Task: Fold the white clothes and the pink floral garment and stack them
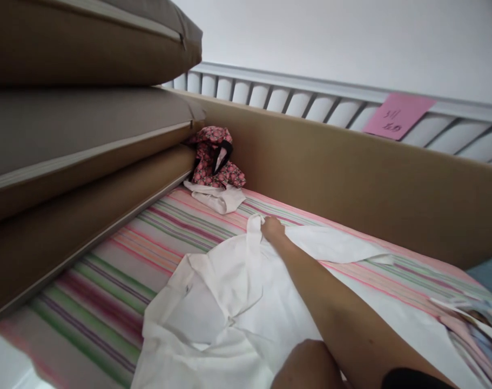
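A white collared shirt (284, 302) lies spread out, its collar area and small label facing left. One white sleeve (335, 243) stretches away to the right. My right hand (273, 229) reaches in from the lower right and is closed on the shirt's far shoulder edge, where the cloth is bunched up. My left hand does not show. A rounded patch of bare skin (310, 367), perhaps a knee, is at the bottom edge; what it is I cannot make out for sure.
The shirt rests on a striped bed sheet (128, 254). Stacked brown cushions (87, 129) rise on the left. Pink patterned cloth (213, 162) and a white cloth (223, 200) sit in the far corner. A pink note (399, 116) hangs above the tan side board (343, 173). Mixed clothes (472, 329) lie right.
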{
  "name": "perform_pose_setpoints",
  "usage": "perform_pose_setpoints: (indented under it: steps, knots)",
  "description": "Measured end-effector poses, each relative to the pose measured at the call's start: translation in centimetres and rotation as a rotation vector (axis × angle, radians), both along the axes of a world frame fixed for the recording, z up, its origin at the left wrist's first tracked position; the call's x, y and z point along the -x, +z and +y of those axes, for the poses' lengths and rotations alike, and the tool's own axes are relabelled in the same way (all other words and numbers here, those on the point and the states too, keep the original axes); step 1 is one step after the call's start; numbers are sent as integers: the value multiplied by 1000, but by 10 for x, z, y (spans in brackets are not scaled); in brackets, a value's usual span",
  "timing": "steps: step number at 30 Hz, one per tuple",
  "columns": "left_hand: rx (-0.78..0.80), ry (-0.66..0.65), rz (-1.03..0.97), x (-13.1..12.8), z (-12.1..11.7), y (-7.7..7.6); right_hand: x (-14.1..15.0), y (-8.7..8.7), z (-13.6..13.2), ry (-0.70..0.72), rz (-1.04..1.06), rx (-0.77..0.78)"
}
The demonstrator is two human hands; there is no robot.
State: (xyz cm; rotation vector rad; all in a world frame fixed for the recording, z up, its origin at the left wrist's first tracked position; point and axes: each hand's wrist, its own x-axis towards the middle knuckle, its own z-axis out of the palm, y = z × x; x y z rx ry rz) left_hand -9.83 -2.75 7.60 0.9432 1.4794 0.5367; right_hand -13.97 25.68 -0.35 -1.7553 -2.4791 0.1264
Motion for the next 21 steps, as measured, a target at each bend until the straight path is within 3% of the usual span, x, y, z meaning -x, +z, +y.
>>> perform_pose_setpoints:
  steps: [2,4,8,11,14,17,21]
  knots:
    - [-4,8,-20,0,1,-3,-1,6,2,3,46,-5]
    - [-44,-14,-61,-3,4,-11,0,22,3,25,110,-39]
    - [-155,-90,-132,-9,12,-26,1,79,-1,111,251,-147]
    - [-180,-177,-163,-12,13,-28,-21,123,-27,305,349,-193]
    - [-193,-304,-196,-15,11,-27,-69,153,-78,486,284,-182]
    - [-245,-432,-322,-18,10,-28,-130,162,-136,454,82,-84]
    - [-222,-449,-756,-24,7,-24,-210,141,-183,329,-162,243]
